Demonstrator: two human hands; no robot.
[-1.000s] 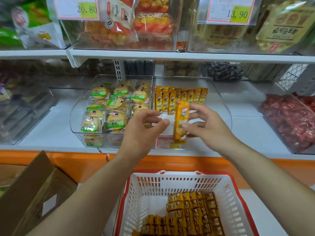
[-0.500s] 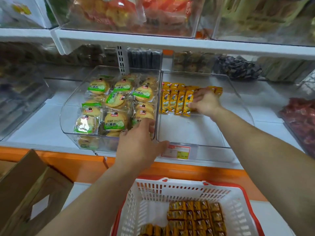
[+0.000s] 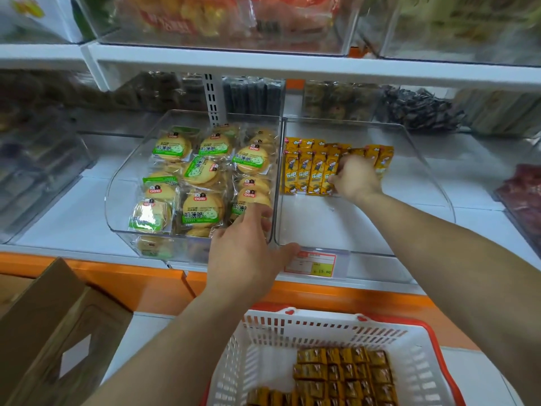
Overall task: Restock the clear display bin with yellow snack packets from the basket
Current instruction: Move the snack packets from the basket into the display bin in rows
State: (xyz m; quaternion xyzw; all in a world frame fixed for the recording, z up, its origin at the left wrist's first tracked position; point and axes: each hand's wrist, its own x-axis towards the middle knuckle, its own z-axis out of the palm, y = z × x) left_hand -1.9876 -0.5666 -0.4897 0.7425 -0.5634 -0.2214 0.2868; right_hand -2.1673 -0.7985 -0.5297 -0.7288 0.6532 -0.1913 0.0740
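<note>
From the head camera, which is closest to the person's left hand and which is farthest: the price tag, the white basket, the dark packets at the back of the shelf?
Measured from the left hand:
1. Price tag, on the bin's front edge just to the right of the thumb.
2. White basket, below the hand, nearer the person.
3. Dark packets, far back on the shelf, up and to the right.

Running across the upper frame, a white shelf board (image 3: 292, 64), with a perforated white upright (image 3: 211, 98) standing beneath it at centre. Stretching along the middle, a white shelf deck (image 3: 67, 218) edged by an orange front strip (image 3: 123, 276). Leaning at lower left, a brown cardboard box (image 3: 49, 332). Even, soft lighting throughout.
</note>
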